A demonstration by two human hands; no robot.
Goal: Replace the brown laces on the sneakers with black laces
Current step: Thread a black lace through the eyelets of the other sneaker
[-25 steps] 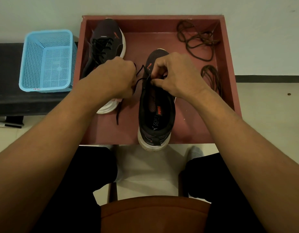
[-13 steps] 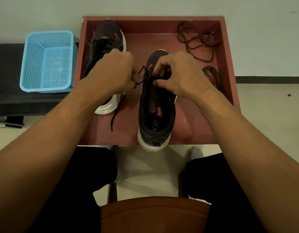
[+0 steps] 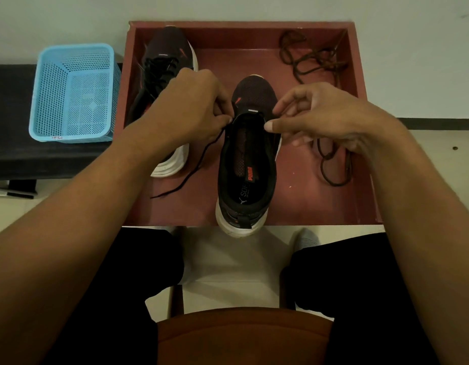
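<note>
A black sneaker with a white sole stands heel-first at the front of the red tray; its eyelets look mostly bare. My left hand pinches a black lace at the shoe's left eyelet edge, and the loose end trails down-left onto the tray floor. My right hand hovers at the shoe's right edge, thumb and forefinger tips close together there; I cannot tell whether they grip anything. A second sneaker, laced in black, lies at the tray's back left, partly behind my left hand.
Brown laces lie tangled at the tray's back right, and another brown lace lies along its right side. A blue mesh basket sits on a black bench to the left. My knees and an orange seat are below.
My hands have moved apart: the right hand shifted right, off the tongue area, uncovering the shoe's toe. The left hand pulled the black lace, and its loose end swung further left.
</note>
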